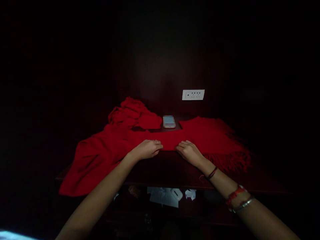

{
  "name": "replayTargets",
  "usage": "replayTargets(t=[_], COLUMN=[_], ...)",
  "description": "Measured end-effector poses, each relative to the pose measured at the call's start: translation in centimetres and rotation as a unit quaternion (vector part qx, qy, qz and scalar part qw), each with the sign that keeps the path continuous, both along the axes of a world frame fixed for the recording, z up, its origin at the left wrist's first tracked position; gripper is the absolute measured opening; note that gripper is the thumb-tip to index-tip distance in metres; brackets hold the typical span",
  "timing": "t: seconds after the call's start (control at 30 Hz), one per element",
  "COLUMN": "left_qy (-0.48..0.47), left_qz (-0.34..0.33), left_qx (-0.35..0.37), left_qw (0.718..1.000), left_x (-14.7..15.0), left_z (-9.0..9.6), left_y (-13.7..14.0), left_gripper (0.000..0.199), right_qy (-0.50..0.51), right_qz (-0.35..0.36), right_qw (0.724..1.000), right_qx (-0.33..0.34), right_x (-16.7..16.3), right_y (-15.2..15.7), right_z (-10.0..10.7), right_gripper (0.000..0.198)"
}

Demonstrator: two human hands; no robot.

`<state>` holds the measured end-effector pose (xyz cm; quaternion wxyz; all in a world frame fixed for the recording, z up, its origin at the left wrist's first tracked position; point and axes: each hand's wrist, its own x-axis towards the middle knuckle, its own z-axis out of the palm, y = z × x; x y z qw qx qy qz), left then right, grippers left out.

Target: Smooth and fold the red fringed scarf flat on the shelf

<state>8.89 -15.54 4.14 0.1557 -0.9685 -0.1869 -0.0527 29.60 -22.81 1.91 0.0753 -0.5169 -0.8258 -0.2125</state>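
A long red scarf (168,140) lies across the dark table, its fringed end (226,160) spread out to the right. To the left it widens into loose folds that hang over the front edge. My left hand (148,149) is closed on the near edge of its narrow middle part, a ring on one finger. A short way to the right, my right hand (189,151) pinches the same edge with curled fingers. Between the two hands the fabric lies flat. Behind on the left sits a bunched red heap (135,115); whether it joins the scarf I cannot tell.
A phone-like object with a blurred face (169,121) lies behind the scarf. A white power socket (193,95) is on the dark back wall. Below the tabletop, a shelf bears pale paper (162,196), a white object (177,194) and a crumpled white piece (190,194).
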Motion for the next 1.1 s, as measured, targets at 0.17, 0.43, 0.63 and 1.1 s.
replayTargets(t=[0.17,0.43,0.63,1.1], left_qy=[-0.005,-0.038,-0.061,0.007], left_qz=[-0.011,0.009,-0.009,0.004], left_qx=[0.025,0.032,-0.015,0.049], left_qw=[1.000,0.999,0.998,0.999], left_x=[0.3,0.8,0.4,-2.1], left_z=[-0.1,-0.8,-0.7,-0.7], left_y=[-0.3,-0.3,0.3,-0.4], left_gripper=[0.016,0.015,0.009,0.014], right_qy=[0.005,0.021,-0.023,-0.044], right_qz=[-0.020,0.000,0.011,0.001], right_qw=[1.000,1.000,0.999,0.999], right_qx=[0.012,0.015,0.022,0.020], right_x=[0.1,-0.4,-1.2,-1.2], right_y=[0.1,-0.1,0.3,0.1], right_z=[-0.1,-0.1,-0.6,-0.6], right_gripper=[0.023,0.021,0.015,0.012])
